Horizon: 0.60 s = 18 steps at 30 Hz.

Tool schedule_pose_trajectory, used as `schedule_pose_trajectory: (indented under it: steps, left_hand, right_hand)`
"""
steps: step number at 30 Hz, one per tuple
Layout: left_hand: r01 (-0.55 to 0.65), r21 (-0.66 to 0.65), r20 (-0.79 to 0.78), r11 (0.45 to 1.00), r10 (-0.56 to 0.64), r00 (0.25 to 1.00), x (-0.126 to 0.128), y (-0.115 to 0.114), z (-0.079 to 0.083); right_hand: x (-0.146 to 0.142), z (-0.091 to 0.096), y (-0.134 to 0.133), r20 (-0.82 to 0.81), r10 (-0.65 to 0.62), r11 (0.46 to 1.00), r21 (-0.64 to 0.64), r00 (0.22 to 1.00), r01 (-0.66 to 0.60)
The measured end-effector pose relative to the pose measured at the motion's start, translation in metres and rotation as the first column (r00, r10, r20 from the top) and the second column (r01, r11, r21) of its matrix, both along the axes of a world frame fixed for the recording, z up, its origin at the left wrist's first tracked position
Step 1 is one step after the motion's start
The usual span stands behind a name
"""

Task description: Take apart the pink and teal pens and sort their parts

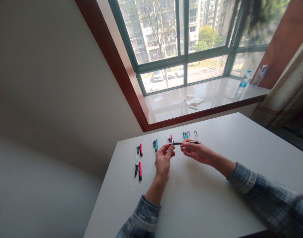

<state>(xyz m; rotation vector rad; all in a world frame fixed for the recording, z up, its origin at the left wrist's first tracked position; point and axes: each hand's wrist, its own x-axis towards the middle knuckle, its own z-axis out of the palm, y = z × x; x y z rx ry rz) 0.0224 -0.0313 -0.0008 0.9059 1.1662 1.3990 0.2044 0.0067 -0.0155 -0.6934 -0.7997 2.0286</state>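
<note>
Starting far out to the left of the left hand, with a plain wall [54, 99]. Then onto the white table [216, 191], a little left of that same hand: farther off, a pink-and-black barrel [141, 149] beside a small black clip piece [138, 149] and a thin white refill [136, 153]; nearer, a second pink-and-black barrel [140, 171], again with a black part [136, 170] alongside. Closer in now, just beyond the left hand, a teal barrel [156, 145] next to dark bits [154, 143].

And here, the left hand [163, 162] itself: thumb and fingertips pinched around one end of a slim pen [177, 143], mostly dark with a touch of pink. Straight across from hand to hand, that pen, up off the table. Just past the gap between the hands, a pink barrel [171, 138].

Over to the right hand [197, 152]: gripping the other end of the pen between thumb and fingers, a dark tip poking out past the thumb. Just beyond that hand, a cluster of clip-topped pieces [186, 135], some teal, then a lone clear piece [195, 133]. Much farther beyond, a crumpled cloth [194, 101] on the windowsill [171, 110]; well to the right of the right hand, a water bottle [244, 81], then a curtain [285, 79].
</note>
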Motion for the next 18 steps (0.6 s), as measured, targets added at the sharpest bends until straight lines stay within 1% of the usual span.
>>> schedule_pose_trajectory:
  steps: [3,6,8,10,12,14,16,18]
  left_hand:
    - [-0.009,0.003,0.055,1.000,0.008,0.998,0.002,-0.001,0.002]
    - [0.005,-0.003,0.123,1.000,-0.004,0.992,0.003,-0.002,0.006]
    - [-0.024,0.005,0.165,1.000,0.023,0.986,0.001,-0.003,0.008]
    - [-0.070,0.017,0.209,0.997,0.065,0.976,-0.002,-0.002,0.010]
    - [-0.094,0.019,0.247,0.995,0.086,0.965,-0.005,0.000,0.012]
    - [-0.091,0.014,0.264,0.996,0.084,0.961,-0.008,0.001,0.013]
    - [-0.069,0.013,0.262,0.997,0.064,0.963,-0.009,0.001,0.013]
    - [-0.040,0.021,0.256,0.999,0.034,0.966,-0.009,0.001,0.014]
  right_hand:
    - [-0.001,-0.001,0.000,-0.017,-0.001,1.000,0.008,1.000,0.001]
    - [0.000,0.000,0.001,0.004,0.009,1.000,0.003,1.000,-0.009]
    - [0.003,0.003,0.003,0.028,0.027,1.000,-0.008,0.999,-0.027]
    - [0.007,0.009,0.004,0.067,0.051,0.998,0.028,0.996,-0.053]
    - [0.011,0.014,0.006,0.125,0.112,0.986,0.110,0.986,-0.126]
    - [0.013,0.017,0.006,0.198,0.209,0.952,0.183,0.958,-0.245]
    - [0.013,0.016,0.004,0.250,0.281,0.915,0.220,0.926,-0.337]
    - [0.010,0.012,0.002,0.265,0.309,0.895,0.243,0.914,-0.373]
